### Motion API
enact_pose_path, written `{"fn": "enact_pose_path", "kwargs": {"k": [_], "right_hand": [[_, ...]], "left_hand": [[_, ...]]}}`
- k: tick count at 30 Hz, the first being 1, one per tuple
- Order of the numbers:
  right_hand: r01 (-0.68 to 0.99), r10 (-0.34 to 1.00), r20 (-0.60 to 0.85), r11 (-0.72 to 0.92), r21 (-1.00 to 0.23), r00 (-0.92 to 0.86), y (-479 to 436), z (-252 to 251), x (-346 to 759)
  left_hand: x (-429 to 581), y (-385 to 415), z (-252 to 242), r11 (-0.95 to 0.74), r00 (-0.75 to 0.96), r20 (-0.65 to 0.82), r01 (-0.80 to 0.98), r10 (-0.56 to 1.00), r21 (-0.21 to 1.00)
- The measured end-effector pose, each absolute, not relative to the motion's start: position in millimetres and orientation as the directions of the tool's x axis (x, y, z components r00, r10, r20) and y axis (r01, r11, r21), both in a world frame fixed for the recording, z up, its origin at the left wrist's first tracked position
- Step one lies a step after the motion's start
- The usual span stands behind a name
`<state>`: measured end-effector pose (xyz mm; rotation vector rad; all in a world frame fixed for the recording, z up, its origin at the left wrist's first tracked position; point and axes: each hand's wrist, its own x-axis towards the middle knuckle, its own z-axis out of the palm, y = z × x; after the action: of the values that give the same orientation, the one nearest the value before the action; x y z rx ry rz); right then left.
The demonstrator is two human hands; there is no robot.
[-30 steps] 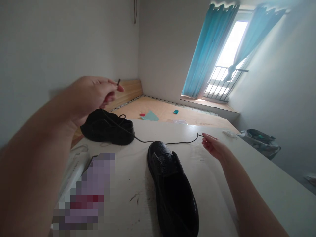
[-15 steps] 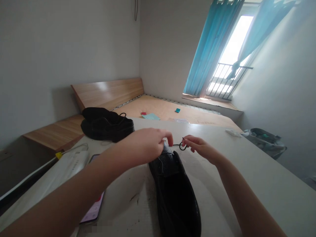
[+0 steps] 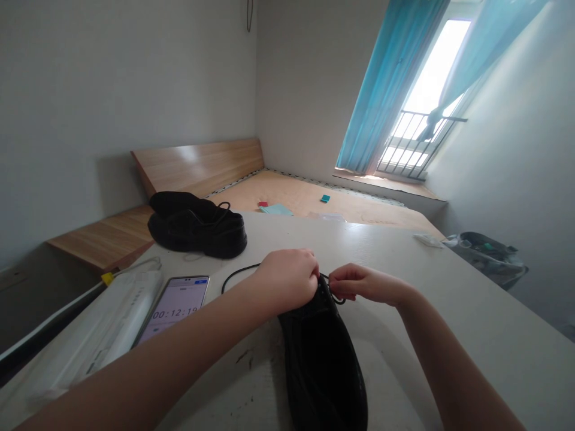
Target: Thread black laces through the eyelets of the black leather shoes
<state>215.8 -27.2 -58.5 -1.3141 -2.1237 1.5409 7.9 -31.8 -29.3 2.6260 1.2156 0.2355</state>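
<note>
A black shoe (image 3: pixel 327 365) lies on the white table with its opening toward me. My left hand (image 3: pixel 290 276) is closed over the front of the shoe, at its lacing; a black shoelace (image 3: pixel 233 276) curves out to the left from behind it. That hand's fingertips are mostly hidden, but they appear to pinch the lace. Close by on the right, my right hand (image 3: pixel 353 282) pinches the lace beside the shoe, where a small loop hangs below the fingers. Another black shoe (image 3: pixel 197 230), its lace looped on top, rests at the table's far left.
A phone (image 3: pixel 177 302) showing a running timer lies on the left, next to a white plastic-wrapped package (image 3: pixel 108 323). Beyond the table (image 3: pixel 386 245) is a bed (image 3: pixel 287 190) with small items on it. A bag-lined bin (image 3: pixel 487 260) stands off the right edge.
My right hand has moved in toward the shoe with the lace. The left hand has lowered onto the shoe, its fingers curled tighter, and a lace arc now shows on the left.
</note>
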Motion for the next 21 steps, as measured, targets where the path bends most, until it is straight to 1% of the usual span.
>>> {"fn": "enact_pose_path", "kwargs": {"k": [6, 12, 17, 21], "right_hand": [[0.561, 0.748, -0.336, 0.059, -0.825, -0.573, -28.2, -59.3, 218.4], [0.56, 0.783, -0.304, 0.066, -0.826, -0.542, -26.0, -63.7, 223.9], [0.579, 0.759, -0.344, 0.052, -0.814, -0.553, -27.5, -61.1, 224.9], [0.564, 0.774, -0.322, 0.054, -0.824, -0.545, -26.5, -62.4, 225.6]], "left_hand": [[11.9, -32.1, -34.8, -0.6, 0.619, 0.04, 0.74, 0.784, 0.304], [12.2, -30.9, -37.6, -0.605, 0.631, 0.036, 0.722, 0.775, 0.335], [12.6, -31.1, -39.2, -0.603, 0.627, 0.047, 0.721, 0.777, 0.342], [12.2, -30.9, -39.7, -0.604, 0.627, 0.058, 0.717, 0.777, 0.347]]}}
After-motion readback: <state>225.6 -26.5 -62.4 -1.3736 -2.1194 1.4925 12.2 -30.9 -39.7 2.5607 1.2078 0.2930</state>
